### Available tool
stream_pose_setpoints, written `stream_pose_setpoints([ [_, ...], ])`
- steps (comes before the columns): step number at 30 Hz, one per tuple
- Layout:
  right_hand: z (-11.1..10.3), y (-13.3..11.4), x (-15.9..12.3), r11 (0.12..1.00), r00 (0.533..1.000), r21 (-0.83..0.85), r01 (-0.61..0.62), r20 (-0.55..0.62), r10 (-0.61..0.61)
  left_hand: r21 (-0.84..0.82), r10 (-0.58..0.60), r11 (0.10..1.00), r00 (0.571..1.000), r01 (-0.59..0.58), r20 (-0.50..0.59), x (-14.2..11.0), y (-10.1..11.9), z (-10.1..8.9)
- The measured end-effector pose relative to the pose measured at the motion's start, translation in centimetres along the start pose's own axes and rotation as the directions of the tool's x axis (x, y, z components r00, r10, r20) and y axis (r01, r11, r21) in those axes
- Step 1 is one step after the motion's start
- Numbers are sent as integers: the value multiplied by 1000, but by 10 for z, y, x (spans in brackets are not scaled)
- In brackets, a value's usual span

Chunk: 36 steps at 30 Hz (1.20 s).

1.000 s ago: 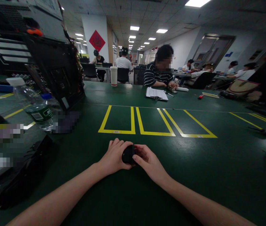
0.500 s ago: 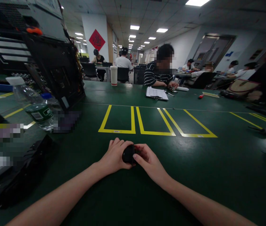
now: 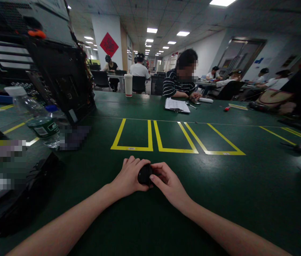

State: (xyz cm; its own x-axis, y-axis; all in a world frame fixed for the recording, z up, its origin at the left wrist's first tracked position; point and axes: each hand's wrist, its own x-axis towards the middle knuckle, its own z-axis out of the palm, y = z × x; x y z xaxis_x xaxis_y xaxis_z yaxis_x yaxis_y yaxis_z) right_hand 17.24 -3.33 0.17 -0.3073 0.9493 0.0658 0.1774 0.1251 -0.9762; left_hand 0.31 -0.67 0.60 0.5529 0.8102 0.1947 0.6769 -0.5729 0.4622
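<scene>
A small black object with a rounded face (image 3: pixel 143 174) stands on the green table between my two hands; its exact kind I cannot make out. My left hand (image 3: pixel 129 176) is curled round its left side, thumb and fingers closed against it. From the right, my right hand (image 3: pixel 170 182) pinches its edge with the thumb in front and the fingers behind. The fingers hide part of the object. Just beyond my hands, yellow tape (image 3: pixel 133 148) marks out several open-topped frames on the table.
On the left are a plastic water bottle (image 3: pixel 43 129), a large black metal case (image 3: pixel 67 81) and a crumpled black bag (image 3: pixel 30 195). Farther back stand a white cup (image 3: pixel 128 85) and a clipboard with papers (image 3: pixel 177 105). Across the table sits a person in a striped shirt (image 3: pixel 174 81).
Hardly anything differs. Both hands keep the same hold on the black object, and the whole view has shifted very slightly.
</scene>
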Motion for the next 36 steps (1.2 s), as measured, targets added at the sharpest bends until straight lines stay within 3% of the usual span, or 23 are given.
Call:
stream_pose_setpoints([
  [6,0,-3,-3,998,999,-66,6,54,-3,-12,1,1000,1000,-1,16,0,2,-3],
  [11,-1,-4,-3,989,995,-113,92,-14,-94,-29,-3,1000,999,4,32,-1,3,-6],
  [19,-1,-4,-3,998,998,-49,-34,45,36,-37,18,999,999,-17,36,-1,4,-7],
  [25,0,-3,-6,986,993,-115,120,5,-120,-20,21,1000,1000,-21,-13,0,0,-1],
  [30,1,3,-2,996,998,-77,37,-41,-40,-3,38,999,999,-39,-39,1,-2,3],
  [34,1,1,-3,997,1000,-81,-4,28,6,-13,35,999,999,-35,-27,0,-1,1],
  [36,1,-1,-5,994,999,-103,32,40,-28,-18,32,999,999,-33,-28,0,-1,0],
])
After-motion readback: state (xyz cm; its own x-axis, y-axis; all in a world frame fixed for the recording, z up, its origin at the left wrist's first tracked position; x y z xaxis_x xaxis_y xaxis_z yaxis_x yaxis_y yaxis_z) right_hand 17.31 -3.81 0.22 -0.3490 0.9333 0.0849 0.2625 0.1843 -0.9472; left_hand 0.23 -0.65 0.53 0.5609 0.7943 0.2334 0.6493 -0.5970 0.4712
